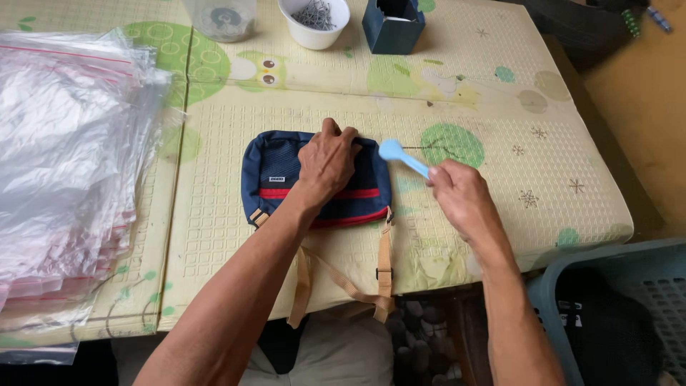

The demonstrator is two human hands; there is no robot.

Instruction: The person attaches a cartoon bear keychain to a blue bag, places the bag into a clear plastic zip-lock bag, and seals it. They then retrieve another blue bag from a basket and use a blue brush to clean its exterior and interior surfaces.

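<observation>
Patterned mat (500, 107) on counter, navy bag (275, 168) at frame centre, left hand (327, 161) pressed flat on it, right hand (461, 194) just right pinching blue spoon (401, 156), plastic bags (64, 164) left, white bowl (314, 25) top, basket (614, 314) lower right.

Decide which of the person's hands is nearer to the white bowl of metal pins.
Left. The left hand presses the navy fabric pouch directly below the white bowl; the right hand, holding a light-blue plastic tool, sits lower and rightward.

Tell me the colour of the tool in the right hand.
Light blue tool, seen in the head view.
</observation>
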